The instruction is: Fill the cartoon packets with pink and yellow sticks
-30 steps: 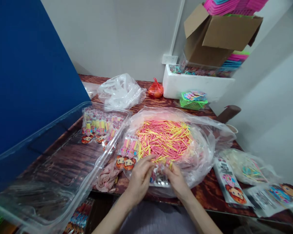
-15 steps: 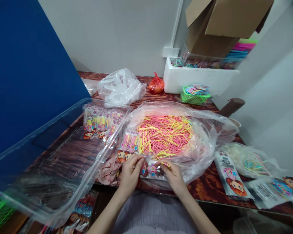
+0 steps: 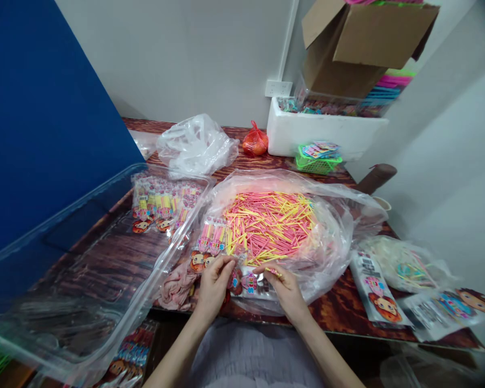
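My left hand point(image 3: 215, 285) is closed in a pinch at the left end of a printed plastic packet point(image 3: 249, 284), its clear edge by the fingertips. Over the packet's right end, my right hand point(image 3: 286, 291) is closed round a few thin pink and yellow sticks point(image 3: 274, 272), whose ends show at the fingers. Just beyond both hands, a big heap of pink and yellow sticks point(image 3: 270, 223) lies in an open clear plastic bag point(image 3: 335, 253). Filled packets with a cartoon face point(image 3: 211, 240) rest on the bag's left side, near my left hand.
At left stands a large clear plastic bin point(image 3: 165, 258) holding several filled packets point(image 3: 161, 202). A crumpled pink cloth point(image 3: 178, 288) lies beside it. Printed pouches point(image 3: 382, 296) are at right. Behind are a white foam box point(image 3: 323, 129), a green basket point(image 3: 317, 164) and a red bag point(image 3: 255, 141).
The view has shifted slightly, so the background sits a little further left. My hands stay nearly in place over the packet; a clear plastic edge now shows more beside my left fingertips.
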The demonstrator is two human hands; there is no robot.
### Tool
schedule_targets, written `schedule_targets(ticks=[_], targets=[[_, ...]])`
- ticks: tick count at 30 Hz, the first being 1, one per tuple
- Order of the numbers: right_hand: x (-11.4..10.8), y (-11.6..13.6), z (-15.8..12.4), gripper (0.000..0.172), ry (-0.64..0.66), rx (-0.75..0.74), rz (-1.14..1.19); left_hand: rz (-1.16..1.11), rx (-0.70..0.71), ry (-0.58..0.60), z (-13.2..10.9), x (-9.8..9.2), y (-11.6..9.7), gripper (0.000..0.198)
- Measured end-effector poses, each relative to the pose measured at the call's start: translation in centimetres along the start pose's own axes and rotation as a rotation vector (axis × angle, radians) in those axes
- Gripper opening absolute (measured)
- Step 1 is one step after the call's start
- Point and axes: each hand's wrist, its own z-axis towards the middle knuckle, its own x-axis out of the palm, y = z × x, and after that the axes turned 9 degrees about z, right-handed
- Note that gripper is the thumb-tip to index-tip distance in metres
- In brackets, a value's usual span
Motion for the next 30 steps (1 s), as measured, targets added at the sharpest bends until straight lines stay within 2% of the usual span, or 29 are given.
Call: schedule_targets(ticks=[9, 17, 24, 26, 28, 30], targets=[[0.3, 0.1, 0.0, 0.021, 0.009, -0.012, 0.004, -0.114, -0.062, 0.047, -0.4, 0.3, 1.3, 0.028], [0.5, 0.0, -0.1, 0.020, 0.015, 0.010, 0.018, -0.106, -0.071, 0.065, -0.6, 0.4, 1.7, 0.028], [-0.1, -0.4, 0.3, 0.021, -0.016, 0.016, 0.055, 0.013, 0.033, 0.025, -0.5, -0.1, 1.1, 0.023], [-0.5, 0.3, 1.3, 0.020, -0.102, 0.008, 0.137, 0.038, 0.068, 0.041, -0.5, -0.2, 0.8, 0.021], [-0.6, 1.7, 2.6, 0.017, -0.193, -0.006, 0.317, 0.027, 0.069, 0.070, -0.5, 0.0, 0.3, 0.020], [-0.2, 3.3, 4.1, 0.015, -0.220, -0.012, 0.525, -0.014, 0.041, 0.113, -0.6, 0.4, -0.2, 0.020]])
